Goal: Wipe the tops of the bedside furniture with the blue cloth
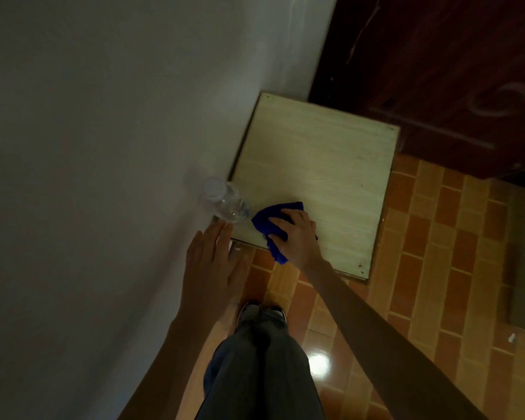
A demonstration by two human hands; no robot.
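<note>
A light wooden bedside table stands in the corner against the white wall. My right hand presses a crumpled blue cloth onto the table's near left corner, and part of the cloth hangs over the front edge. A clear plastic water bottle with a white cap stands at the table's left edge by the wall. My left hand hovers flat just below the bottle, fingers apart and holding nothing.
The white wall fills the left side. A dark red wooden wardrobe or door rises behind the table on the right. Orange brick-pattern tiles cover the floor. My legs and shoes stand in front of the table.
</note>
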